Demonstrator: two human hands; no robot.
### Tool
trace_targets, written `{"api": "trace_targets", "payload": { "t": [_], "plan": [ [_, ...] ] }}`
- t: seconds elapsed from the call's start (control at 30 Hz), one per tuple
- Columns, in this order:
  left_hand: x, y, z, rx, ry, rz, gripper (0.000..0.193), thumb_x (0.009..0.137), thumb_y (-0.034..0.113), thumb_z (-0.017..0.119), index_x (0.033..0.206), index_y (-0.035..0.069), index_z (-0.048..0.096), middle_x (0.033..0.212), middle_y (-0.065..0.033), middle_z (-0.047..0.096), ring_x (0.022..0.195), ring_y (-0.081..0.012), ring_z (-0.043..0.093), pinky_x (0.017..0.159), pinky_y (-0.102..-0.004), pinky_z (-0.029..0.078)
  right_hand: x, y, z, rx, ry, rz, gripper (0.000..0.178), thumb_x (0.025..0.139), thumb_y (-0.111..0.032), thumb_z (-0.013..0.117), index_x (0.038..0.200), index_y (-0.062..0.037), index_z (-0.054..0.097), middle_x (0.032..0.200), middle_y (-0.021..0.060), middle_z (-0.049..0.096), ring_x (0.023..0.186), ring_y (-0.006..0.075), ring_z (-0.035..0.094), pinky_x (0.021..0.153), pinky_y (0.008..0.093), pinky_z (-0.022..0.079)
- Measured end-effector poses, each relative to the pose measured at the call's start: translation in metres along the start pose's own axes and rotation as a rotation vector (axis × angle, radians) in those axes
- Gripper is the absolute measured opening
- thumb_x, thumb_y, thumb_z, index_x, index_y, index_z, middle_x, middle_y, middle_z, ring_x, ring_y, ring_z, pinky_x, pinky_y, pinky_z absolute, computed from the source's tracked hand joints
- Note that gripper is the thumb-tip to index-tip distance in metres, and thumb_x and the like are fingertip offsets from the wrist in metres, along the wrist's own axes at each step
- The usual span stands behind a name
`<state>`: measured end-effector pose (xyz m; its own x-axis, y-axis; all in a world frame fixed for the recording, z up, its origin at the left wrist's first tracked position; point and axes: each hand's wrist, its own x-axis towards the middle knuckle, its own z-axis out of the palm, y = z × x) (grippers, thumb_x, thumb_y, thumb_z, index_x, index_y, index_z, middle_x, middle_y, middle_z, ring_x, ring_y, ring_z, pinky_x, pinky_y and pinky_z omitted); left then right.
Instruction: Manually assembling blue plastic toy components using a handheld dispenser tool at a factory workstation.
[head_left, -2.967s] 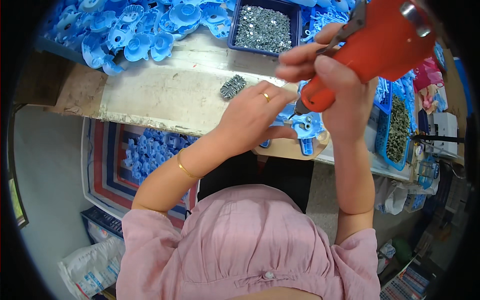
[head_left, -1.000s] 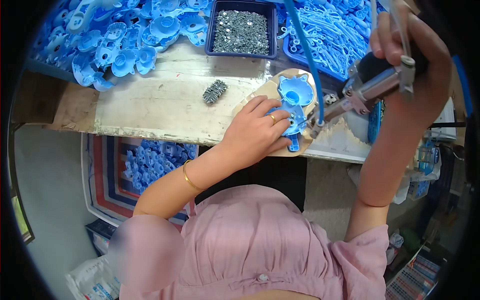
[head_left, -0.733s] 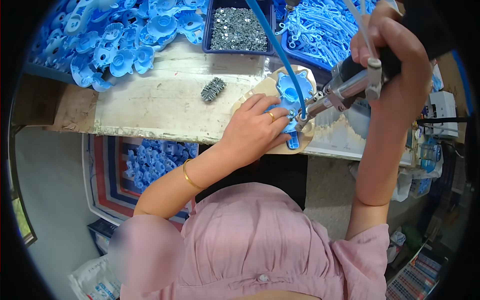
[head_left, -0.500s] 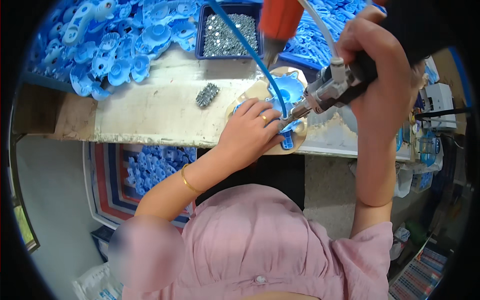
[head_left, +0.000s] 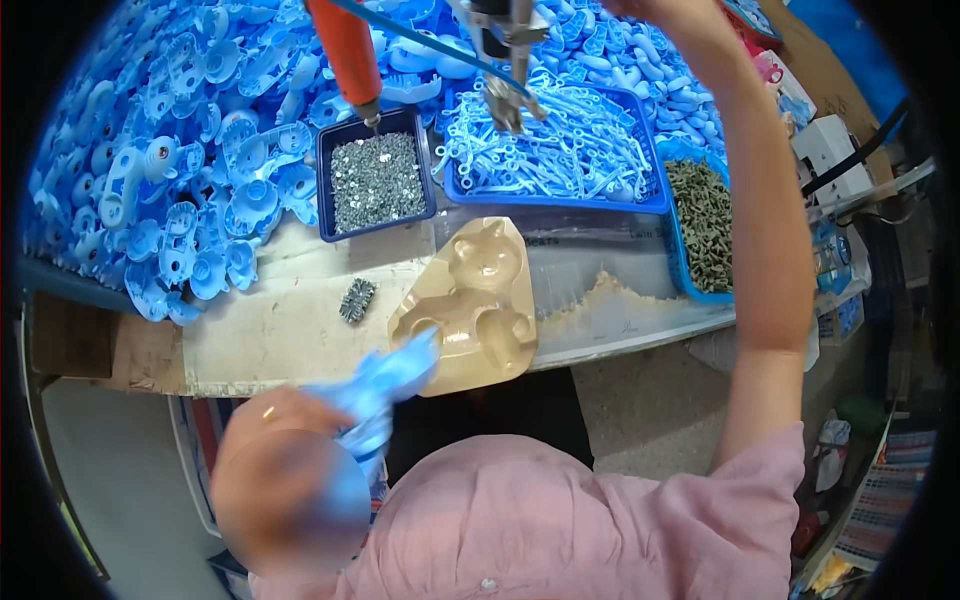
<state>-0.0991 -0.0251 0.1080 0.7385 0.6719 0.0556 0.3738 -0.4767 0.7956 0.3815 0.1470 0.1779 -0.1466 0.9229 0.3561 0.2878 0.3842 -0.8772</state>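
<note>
My left hand (head_left: 268, 425), at the lower left off the table edge, is closed on a blue plastic shell part (head_left: 385, 385); both are blurred by motion, and a round blur hides part of the hand. The tan moulded fixture (head_left: 462, 340) lies on the table front with its hollows bare. Raised at the top edge, my right hand (head_left: 650, 8) is mostly cut off, its fingers hidden. Left of it hangs a metal-nosed power tool (head_left: 507, 75); whether the hand touches it cannot be seen. A small clump of screws (head_left: 357, 300) lies left of the fixture.
An orange power screwdriver (head_left: 347, 50) hangs over a dark blue tray (head_left: 326, 195) of small metal screws. Behind the fixture stands a blue tray (head_left: 560, 204) of thin light-blue rods. A blue basket (head_left: 684, 275) holds greenish pieces. Blue plastic parts (head_left: 170, 190) are heaped at left.
My left hand has lifted the blue shell part out of the fixture and carried it left, toward me. The right hand has risen, taking the metal-nosed tool off the part. The view has shifted.
</note>
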Motion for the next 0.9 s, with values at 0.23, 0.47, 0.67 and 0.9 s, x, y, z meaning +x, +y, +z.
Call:
{"api": "trace_targets", "payload": {
  "t": [0.23,0.47,0.67,0.9],
  "plan": [
    [-0.059,0.024,-0.020,0.474,-0.046,-0.505,0.052,0.078,0.026,0.079,0.122,0.003,0.064,0.105,-0.0168,0.071,0.091,-0.0377,0.066,0.084,-0.0435,0.051,-0.037,0.151,-0.059,-0.852,0.060,0.299,0.028,0.089,-0.011,0.066,0.116,-0.0030,0.070,0.097,0.0120,0.075,0.091,0.0196,0.071,0.083,0.0347,0.056],
    [0.003,0.001,0.009,0.328,-0.123,-0.215,0.052,0.086,0.034,0.077,0.125,0.003,0.064,0.104,-0.0165,0.070,0.098,-0.0378,0.065,0.087,-0.0440,0.050,-0.051,0.161,-0.030,-1.039,0.046,0.301,0.035,0.083,-0.009,0.068,0.119,-0.0086,0.069,0.098,0.0132,0.076,0.090,0.0284,0.073,0.083,0.0395,0.057],
    [0.067,-0.001,0.038,0.205,-0.250,0.023,0.038,0.089,0.025,0.074,0.122,0.007,0.066,0.107,-0.0129,0.070,0.099,-0.0345,0.065,0.087,-0.0424,0.050,-0.084,0.126,-0.050,-1.084,0.307,0.283,0.035,0.083,-0.016,0.068,0.117,-0.0099,0.070,0.090,0.0088,0.075,0.083,0.0209,0.072,0.072,0.0349,0.056],
    [0.134,0.003,0.110,0.309,0.177,0.401,0.053,0.084,0.009,0.074,0.135,0.009,0.061,0.133,-0.0111,0.063,0.093,-0.0300,0.067,0.076,-0.0382,0.054,-0.158,0.028,0.067,0.022,-0.161,0.560,0.028,0.085,-0.007,0.061,0.111,0.0002,0.068,0.092,0.0033,0.069,0.079,0.0098,0.065,0.070,0.0253,0.053]
  ]
}}
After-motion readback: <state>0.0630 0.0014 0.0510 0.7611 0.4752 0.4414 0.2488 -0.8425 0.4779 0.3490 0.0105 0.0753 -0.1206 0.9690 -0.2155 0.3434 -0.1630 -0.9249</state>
